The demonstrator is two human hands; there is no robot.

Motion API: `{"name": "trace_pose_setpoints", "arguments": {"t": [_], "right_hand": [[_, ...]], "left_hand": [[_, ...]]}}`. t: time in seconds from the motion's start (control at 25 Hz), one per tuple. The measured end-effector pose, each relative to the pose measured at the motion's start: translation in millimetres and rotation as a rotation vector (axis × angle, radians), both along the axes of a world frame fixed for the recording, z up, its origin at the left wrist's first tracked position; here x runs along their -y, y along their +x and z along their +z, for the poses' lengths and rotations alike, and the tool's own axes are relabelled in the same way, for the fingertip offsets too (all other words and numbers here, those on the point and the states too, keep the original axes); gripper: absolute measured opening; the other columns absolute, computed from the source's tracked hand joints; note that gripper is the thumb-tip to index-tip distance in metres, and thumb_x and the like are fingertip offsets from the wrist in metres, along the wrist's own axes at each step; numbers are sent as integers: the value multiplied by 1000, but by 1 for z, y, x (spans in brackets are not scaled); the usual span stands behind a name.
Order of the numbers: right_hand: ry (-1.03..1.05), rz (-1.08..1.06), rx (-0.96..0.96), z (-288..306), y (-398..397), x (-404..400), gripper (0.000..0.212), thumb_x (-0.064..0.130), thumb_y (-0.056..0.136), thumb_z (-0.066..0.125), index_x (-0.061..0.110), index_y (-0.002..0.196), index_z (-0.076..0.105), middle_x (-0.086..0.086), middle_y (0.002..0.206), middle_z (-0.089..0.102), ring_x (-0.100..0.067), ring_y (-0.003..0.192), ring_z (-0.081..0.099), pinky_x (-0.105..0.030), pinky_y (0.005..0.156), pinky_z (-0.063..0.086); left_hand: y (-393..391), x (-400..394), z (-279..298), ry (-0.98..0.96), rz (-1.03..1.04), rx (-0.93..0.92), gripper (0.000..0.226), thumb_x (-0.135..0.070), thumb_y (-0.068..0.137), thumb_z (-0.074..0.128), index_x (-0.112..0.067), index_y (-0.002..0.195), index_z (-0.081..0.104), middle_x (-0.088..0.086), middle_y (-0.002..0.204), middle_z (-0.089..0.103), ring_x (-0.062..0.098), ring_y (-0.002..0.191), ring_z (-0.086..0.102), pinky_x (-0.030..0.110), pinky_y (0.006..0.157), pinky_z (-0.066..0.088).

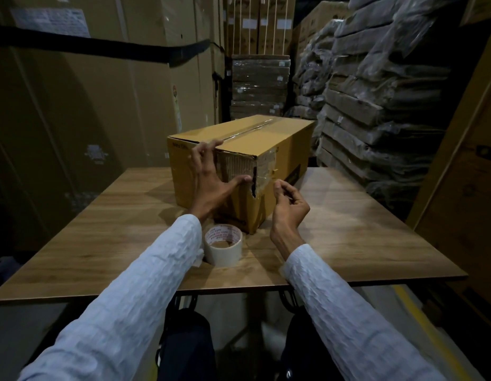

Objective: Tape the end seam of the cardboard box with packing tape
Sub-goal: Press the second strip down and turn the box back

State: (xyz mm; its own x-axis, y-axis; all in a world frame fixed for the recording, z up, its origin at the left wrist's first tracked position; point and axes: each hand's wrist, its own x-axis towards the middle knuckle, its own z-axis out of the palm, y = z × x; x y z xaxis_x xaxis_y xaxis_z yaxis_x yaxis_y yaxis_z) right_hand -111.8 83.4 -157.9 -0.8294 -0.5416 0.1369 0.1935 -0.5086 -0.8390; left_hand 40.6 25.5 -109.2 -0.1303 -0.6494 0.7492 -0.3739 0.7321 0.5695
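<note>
A brown cardboard box (269,138) lies on the wooden table (362,229), one end turned toward me. Clear tape runs along its top seam and covers part of the near end, where the corner edge is torn. My left hand (211,180) rests on that end face, fingertips at the top edge and thumb pressed flat on the taped patch. Beside the box's torn corner, my right hand (289,202) hovers with loosely curled fingers and holds nothing. A roll of packing tape (223,244) with red print on its core stands on the table just in front of the box.
Tall cardboard cartons (87,92) stand to the left. Wrapped flat packs (376,92) are stacked high to the right and behind. The table's near edge (239,290) is just above my knees. A yellow panel (472,160) leans at the far right.
</note>
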Motion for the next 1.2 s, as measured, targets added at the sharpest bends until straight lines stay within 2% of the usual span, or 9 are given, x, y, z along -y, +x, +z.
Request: {"name": "trace_pose_setpoints", "arguments": {"t": [0.12, 0.24, 0.4, 0.6, 0.84, 0.88, 0.96, 1.04, 1.2], "right_hand": [[1, 18, -5, 1, -5, 1, 16, 9, 85, 80, 25, 84, 78, 6, 86, 78, -4, 89, 72, -20, 81, 59], [-18, 36, 11, 1, -6, 1, 16, 6, 85, 80, 22, 86, 79, 4, 85, 78, -3, 86, 72, -19, 78, 59], [-7, 46, 16, 2, -7, 6, 18, 4, 85, 79, 22, 85, 78, 4, 86, 78, 1, 83, 72, -14, 74, 56], [16, 40, 8, 2, -6, 22, 14, 6, 86, 79, 20, 85, 78, 6, 84, 77, 0, 81, 70, -10, 70, 54], [14, 135, 163, -6, 2, 40, 16, 11, 77, 87, 11, 92, 81, -4, 93, 80, -18, 97, 75, -38, 91, 62], [14, 175, 227, -6, -1, 40, 23, 10, 73, 90, 10, 94, 81, -6, 91, 80, -20, 94, 77, -40, 88, 63], [101, 270, 314, -7, -14, 40, 44, 14, 63, 97, 9, 102, 77, -6, 81, 79, -17, 68, 75, -33, 63, 64], [240, 358, 260, -9, -31, 42, 52, 22, 61, 98, 11, 107, 76, -2, 71, 75, -9, 47, 58, -22, 41, 46], [107, 493, 146, -7, -40, 42, 39, 25, 74, 86, 15, 110, 73, 2, 79, 71, -7, 57, 52, -18, 45, 39]], "left_hand": [[3, 9, 7, -111, -2, 131, 69, -51, 74, 86, -18, 128, 59, 7, 147, 44, 28, 140, 33, 51, 111, 38], [6, 14, 15, -96, -42, 142, 64, -49, 71, 87, -14, 119, 62, 5, 136, 61, 26, 136, 46, 55, 113, 34], [7, 18, 18, -112, -65, 128, 63, -47, 67, 90, -11, 112, 64, 2, 116, 71, 18, 119, 60, 44, 118, 19], [6, 19, 20, -108, -98, 115, 62, -38, 65, 95, -4, 107, 64, 9, 113, 70, 25, 112, 59, 56, 105, 40], [6, 17, 20, -123, -132, 94, 72, -55, 64, 84, -1, 106, 63, 12, 112, 71, 15, 107, 56, 61, 106, 39], [6, 17, 20, -132, -136, 95, 72, -56, 64, 82, 0, 106, 63, 13, 112, 71, 18, 108, 58, 61, 106, 38], [6, 17, 21, -136, -146, 90, 73, -56, 64, 80, 1, 106, 63, 14, 112, 70, 21, 109, 58, 61, 106, 38], [6, 16, 21, -130, -150, 71, 74, -56, 64, 80, 2, 107, 63, 12, 111, 68, 15, 109, 54, 61, 103, 40], [3, 13, 20, -91, -151, 15, 72, -55, 65, 80, 1, 107, 63, -8, 107, 56, -4, 102, 46, 65, 100, 43]]}}
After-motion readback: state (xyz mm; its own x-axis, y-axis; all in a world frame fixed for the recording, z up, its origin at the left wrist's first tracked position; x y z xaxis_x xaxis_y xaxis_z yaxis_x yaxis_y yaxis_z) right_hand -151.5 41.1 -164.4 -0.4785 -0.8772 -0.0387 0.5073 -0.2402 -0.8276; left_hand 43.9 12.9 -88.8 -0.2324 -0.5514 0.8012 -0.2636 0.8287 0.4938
